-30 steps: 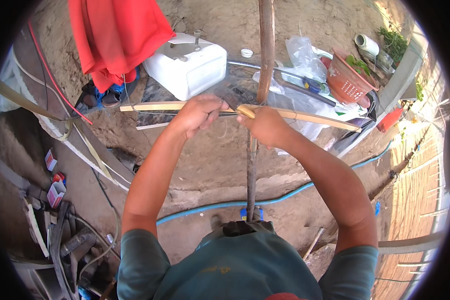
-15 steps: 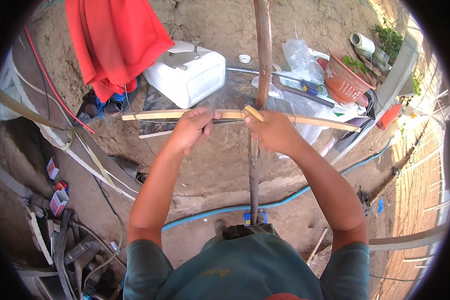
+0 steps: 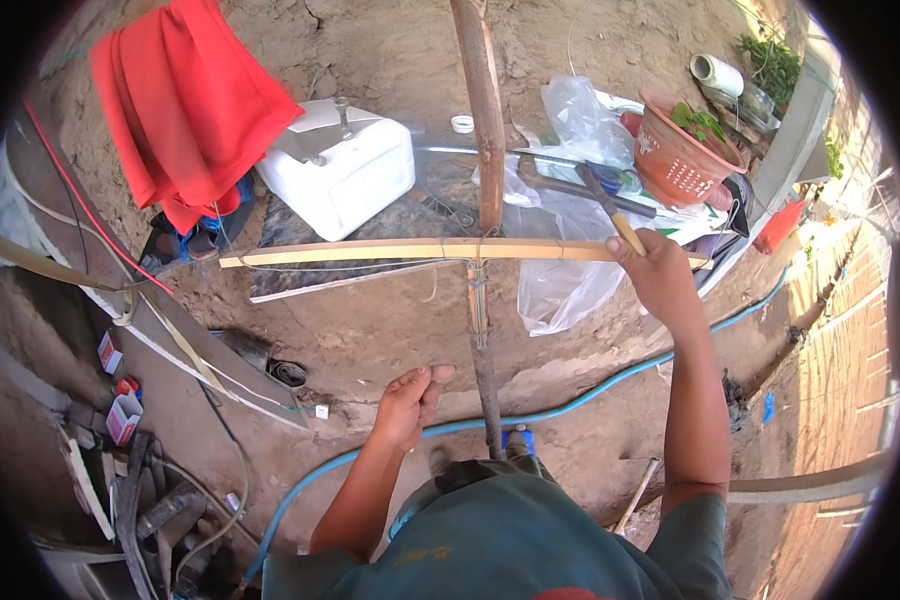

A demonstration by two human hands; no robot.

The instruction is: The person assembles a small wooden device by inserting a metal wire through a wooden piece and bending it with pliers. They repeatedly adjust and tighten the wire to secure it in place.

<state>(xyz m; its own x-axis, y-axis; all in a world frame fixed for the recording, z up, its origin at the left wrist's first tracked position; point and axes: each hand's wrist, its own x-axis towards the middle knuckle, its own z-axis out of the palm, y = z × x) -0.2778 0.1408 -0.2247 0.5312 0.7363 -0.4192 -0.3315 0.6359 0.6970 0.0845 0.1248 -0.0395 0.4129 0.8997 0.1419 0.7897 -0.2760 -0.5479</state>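
A pale, slightly bowed wooden strip (image 3: 370, 250) lies across an upright wooden pole (image 3: 481, 130), with thin wire or cord running along it and wound about the crossing. My right hand (image 3: 662, 275) is closed round the wooden handle of a knife (image 3: 625, 228), its dark blade pointing up and away. The hand overlaps the strip near its right end; whether it also touches the strip I cannot tell. Lower down, left of the pole, my left hand (image 3: 407, 405) is apart from the strip with its fingers curled together. Anything inside them is hidden.
Behind the strip stand a white plastic container (image 3: 355, 175), red cloth (image 3: 185, 110), clear plastic bags (image 3: 570, 290) and a terracotta-coloured plant pot (image 3: 680, 150). A hacksaw-like tool (image 3: 570, 185) lies among them. A blue hose (image 3: 590, 390) crosses the ground; clutter (image 3: 160, 510) fills the lower left.
My left hand has left the strip and dropped toward my body. My right hand has moved right along the strip with the knife, whose blade now shows. The view has shifted somewhat.
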